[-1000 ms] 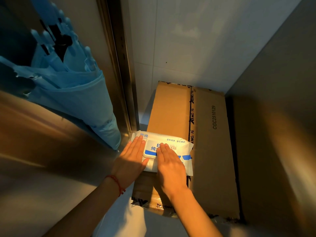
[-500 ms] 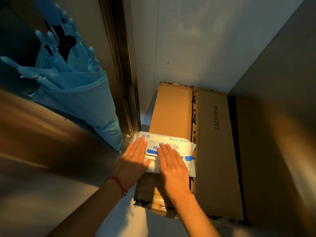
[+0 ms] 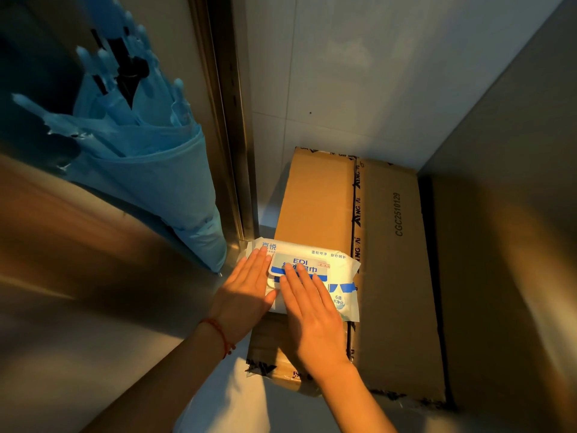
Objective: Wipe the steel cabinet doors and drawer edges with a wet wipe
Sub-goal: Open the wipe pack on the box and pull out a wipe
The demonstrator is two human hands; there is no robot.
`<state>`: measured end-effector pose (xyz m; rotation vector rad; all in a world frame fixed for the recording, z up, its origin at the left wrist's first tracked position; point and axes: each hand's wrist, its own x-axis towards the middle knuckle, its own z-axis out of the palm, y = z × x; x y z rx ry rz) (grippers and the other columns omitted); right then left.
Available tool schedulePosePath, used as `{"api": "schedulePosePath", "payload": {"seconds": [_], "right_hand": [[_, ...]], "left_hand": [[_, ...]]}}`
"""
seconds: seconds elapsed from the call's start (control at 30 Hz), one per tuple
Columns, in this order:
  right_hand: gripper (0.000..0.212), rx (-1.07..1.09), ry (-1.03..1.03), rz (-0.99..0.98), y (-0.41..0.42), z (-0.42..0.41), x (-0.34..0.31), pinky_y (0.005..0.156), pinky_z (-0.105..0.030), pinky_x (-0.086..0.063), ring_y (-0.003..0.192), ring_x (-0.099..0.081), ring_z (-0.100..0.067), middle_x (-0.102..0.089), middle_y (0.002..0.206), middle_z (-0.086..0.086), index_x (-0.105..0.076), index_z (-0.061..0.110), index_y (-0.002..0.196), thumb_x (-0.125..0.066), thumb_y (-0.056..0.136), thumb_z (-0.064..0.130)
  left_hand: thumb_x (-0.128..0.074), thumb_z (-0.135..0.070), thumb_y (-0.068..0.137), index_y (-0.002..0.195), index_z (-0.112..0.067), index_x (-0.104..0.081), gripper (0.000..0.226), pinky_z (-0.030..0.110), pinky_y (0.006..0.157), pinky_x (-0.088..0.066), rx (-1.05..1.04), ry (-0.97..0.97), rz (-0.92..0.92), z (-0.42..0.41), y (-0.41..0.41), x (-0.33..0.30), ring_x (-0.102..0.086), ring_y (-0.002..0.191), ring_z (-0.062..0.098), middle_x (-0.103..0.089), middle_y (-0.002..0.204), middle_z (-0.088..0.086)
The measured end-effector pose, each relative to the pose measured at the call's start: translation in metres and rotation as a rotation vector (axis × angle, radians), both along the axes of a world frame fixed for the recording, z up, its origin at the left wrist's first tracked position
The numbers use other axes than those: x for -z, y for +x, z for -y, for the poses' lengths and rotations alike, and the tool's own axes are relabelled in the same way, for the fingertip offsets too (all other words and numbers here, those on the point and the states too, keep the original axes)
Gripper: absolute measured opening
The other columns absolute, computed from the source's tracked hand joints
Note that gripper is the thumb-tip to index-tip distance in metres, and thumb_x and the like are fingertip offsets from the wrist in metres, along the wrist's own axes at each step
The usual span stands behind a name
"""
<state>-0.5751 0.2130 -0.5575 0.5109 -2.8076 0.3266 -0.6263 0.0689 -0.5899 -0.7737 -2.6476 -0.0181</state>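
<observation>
Seen from the head camera looking down, a white and blue wipe pack (image 3: pixel 324 273) lies flat on the near left part of a cardboard box (image 3: pixel 318 195). The pack sits just below the middle of the view, toward 6 o'clock. Its rigid lid (image 3: pixel 307 265) bears blue print and appears closed.

Both hands lie flat on the pack with fingers straight and close together, gripping nothing. The left hand (image 3: pixel 246 295) covers the pack's left edge, fingertips pointing toward 1 o'clock; a red bracelet (image 3: pixel 220 334) circles its wrist. The right hand (image 3: pixel 312 314) rests just beside it, fingertips on the lid, pointing toward 11 o'clock. The two forearms enter from 6 and 7 o'clock.

The box stretches from the centre toward 5 o'clock, with black printed tape along its middle seam and the code CGC251029 on its right half. A steel surface (image 3: pixel 78 292) fills the left side from 7 to 9 o'clock, lit warm orange. A folded blue umbrella (image 3: pixel 150 170) hangs at 10 o'clock, its tip reaching down near the pack. White wall tiles (image 3: pixel 359 73) rise at 12 o'clock. A grey panel (image 3: pixel 515 151) stands at 3 o'clock.
</observation>
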Motion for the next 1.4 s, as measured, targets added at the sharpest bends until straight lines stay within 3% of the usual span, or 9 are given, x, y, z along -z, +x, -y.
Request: {"api": "schedulePosePath", "payload": {"seconds": [0.1,0.23,0.37,0.63,0.83,1.1,1.17,1.27,1.4], "right_hand": [[0.071,0.008,0.024,0.015,-0.002,0.001,-0.001,0.097,-0.041,-0.042,0.119,-0.054,-0.031,-0.059,0.128,-0.014,-0.065,0.004,0.118,-0.086,0.05,0.004],[0.072,0.03,0.061,0.014,-0.008,0.001,-0.005,0.109,-0.038,-0.026,0.126,-0.047,-0.031,-0.052,0.135,-0.014,-0.059,0.003,0.125,-0.082,0.057,0.005],[0.082,0.059,0.084,0.047,-0.022,0.004,-0.014,0.1,-0.048,-0.038,0.126,-0.045,-0.034,-0.05,0.136,-0.017,-0.055,0.001,0.127,-0.089,0.053,0.011],[0.077,0.086,0.054,0.112,-0.046,-0.002,-0.02,0.101,-0.051,-0.034,0.129,-0.041,-0.036,-0.045,0.14,-0.019,-0.052,0.0,0.131,-0.085,0.064,0.021],[0.064,0.069,-0.032,0.19,-0.059,-0.005,-0.015,0.111,-0.053,-0.024,0.139,-0.017,-0.035,-0.025,0.151,-0.016,-0.035,0.002,0.142,-0.064,0.087,0.016],[0.058,0.09,0.008,0.351,-0.063,-0.01,0.006,0.114,-0.029,0.013,0.137,0.027,-0.012,0.024,0.148,0.006,0.001,0.017,0.15,-0.02,0.101,0.041],[0.061,0.1,-0.008,0.393,-0.06,-0.011,0.011,0.114,-0.029,0.012,0.136,0.026,-0.01,0.025,0.147,0.008,0.002,0.019,0.15,-0.02,0.1,0.045],[0.062,0.121,-0.032,0.433,-0.058,-0.012,0.015,0.113,-0.027,0.011,0.137,0.024,-0.008,0.019,0.152,0.007,0.001,0.02,0.151,-0.018,0.098,0.048],[0.062,0.127,-0.037,0.455,-0.058,-0.013,0.016,0.112,-0.025,0.01,0.14,0.017,-0.009,0.008,0.158,0.004,-0.002,0.019,0.151,-0.018,0.099,0.048]], "left_hand": [[-0.083,-0.03,0.064,0.103,0.004,-0.07,0.053,0.044,0.079,-0.056,-0.009,0.005,0.008,0.001,0.0,0.003,-0.065,0.1,0.032,-0.066,0.108,0.023],[-0.082,-0.029,0.066,0.107,0.005,-0.068,0.055,0.045,0.084,-0.054,-0.027,0.011,0.038,0.001,0.001,0.003,-0.063,0.105,0.032,-0.063,0.112,0.024],[-0.088,-0.032,0.057,0.104,0.007,-0.068,0.064,0.047,0.079,-0.053,-0.045,0.051,0.076,0.0,0.0,0.002,-0.065,0.099,0.033,-0.066,0.107,0.024],[-0.091,-0.033,0.047,0.1,0.008,-0.068,0.072,0.049,0.072,-0.054,-0.052,0.09,0.132,0.0,-0.002,0.004,-0.067,0.093,0.034,-0.067,0.103,0.025],[-0.091,-0.031,0.048,0.102,0.008,-0.068,0.071,0.049,0.073,-0.054,-0.064,0.111,0.168,0.0,-0.002,0.003,-0.067,0.094,0.034,-0.067,0.105,0.025],[-0.089,-0.033,0.052,0.099,0.008,-0.069,0.066,0.049,0.071,-0.054,-0.04,0.151,0.216,0.0,-0.004,0.0,-0.068,0.09,0.034,-0.068,0.101,0.023],[-0.07,-0.039,0.078,0.098,0.007,-0.069,0.05,0.048,0.07,-0.054,-0.022,0.184,0.2,-0.001,-0.004,-0.001,-0.069,0.088,0.033,-0.069,0.099,0.022],[-0.011,-0.048,0.099,0.099,0.007,-0.069,0.08,0.046,0.071,-0.054,-0.044,0.183,0.289,0.0,-0.006,-0.009,-0.069,0.089,0.032,-0.069,0.1,0.022],[-0.007,-0.049,0.099,0.103,0.009,-0.066,0.083,0.051,0.074,-0.053,-0.031,0.17,0.299,-0.004,-0.005,-0.016,-0.066,0.096,0.035,-0.066,0.106,0.025]]}}
